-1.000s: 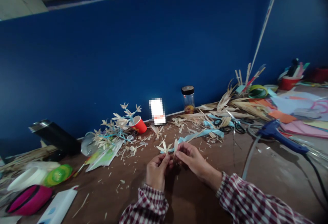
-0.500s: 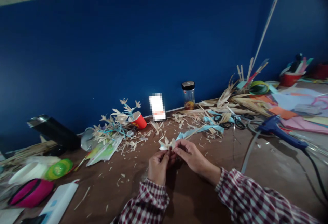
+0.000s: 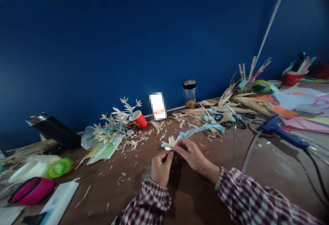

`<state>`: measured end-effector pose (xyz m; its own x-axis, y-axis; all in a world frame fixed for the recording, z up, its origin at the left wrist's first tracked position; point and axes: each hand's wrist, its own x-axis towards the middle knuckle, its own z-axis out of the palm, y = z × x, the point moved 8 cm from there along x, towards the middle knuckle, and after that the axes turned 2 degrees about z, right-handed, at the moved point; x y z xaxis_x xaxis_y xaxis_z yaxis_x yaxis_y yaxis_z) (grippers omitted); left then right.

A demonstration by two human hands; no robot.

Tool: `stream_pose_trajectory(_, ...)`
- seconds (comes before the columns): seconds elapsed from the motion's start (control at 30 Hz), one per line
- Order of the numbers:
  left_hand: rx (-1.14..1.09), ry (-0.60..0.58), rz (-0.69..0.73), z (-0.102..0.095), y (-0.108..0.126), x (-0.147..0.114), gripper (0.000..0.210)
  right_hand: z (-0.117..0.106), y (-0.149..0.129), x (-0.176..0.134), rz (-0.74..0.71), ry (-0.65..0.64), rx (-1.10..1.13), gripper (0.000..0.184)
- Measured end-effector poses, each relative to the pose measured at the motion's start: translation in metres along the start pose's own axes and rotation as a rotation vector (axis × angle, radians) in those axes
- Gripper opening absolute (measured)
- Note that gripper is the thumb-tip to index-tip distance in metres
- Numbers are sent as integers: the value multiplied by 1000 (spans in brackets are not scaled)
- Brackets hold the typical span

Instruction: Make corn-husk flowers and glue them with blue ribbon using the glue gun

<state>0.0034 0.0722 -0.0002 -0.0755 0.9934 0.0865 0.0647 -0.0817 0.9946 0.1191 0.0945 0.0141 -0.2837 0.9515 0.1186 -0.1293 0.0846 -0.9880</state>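
Observation:
A small cream flower with pointed petals, apparently of dried husk, is pinched between my two hands over the brown table. My left hand grips it from below with thumb and fingertips. At the flower's right side, the fingers of my right hand close on a petal. Whatever lies under the fingertips is hidden. Just behind the hands stretches a light blue strip. Scattered husk scraps lie around. Similar flowers on blue stems stand in and beside a tilted red paper cup.
A lidded jar and a blurred-out bright rectangle stand by the blue wall. To the right are scissors, a blue glue gun with its cord, and coloured paper. A black flask and pink pouch are left.
The flower has turned slightly between my fingers and shifted a little right, its petals now showing at a different angle. Both hands keep their pinch. The view has moved slightly.

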Motion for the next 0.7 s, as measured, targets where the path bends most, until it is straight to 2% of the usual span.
stream_pose_trajectory(0.23,192,11,77,-1,14,-2,24,1,2,0,12,2,-30,18)
stream_pose_trajectory(0.43,229,16,156,1,21,-3,23,-1,-1,1,10,31,-25,17)
stream_pose_trajectory(0.7,188,7,109,0,14,-1,24,1,5,1,26,-3,-5,17)
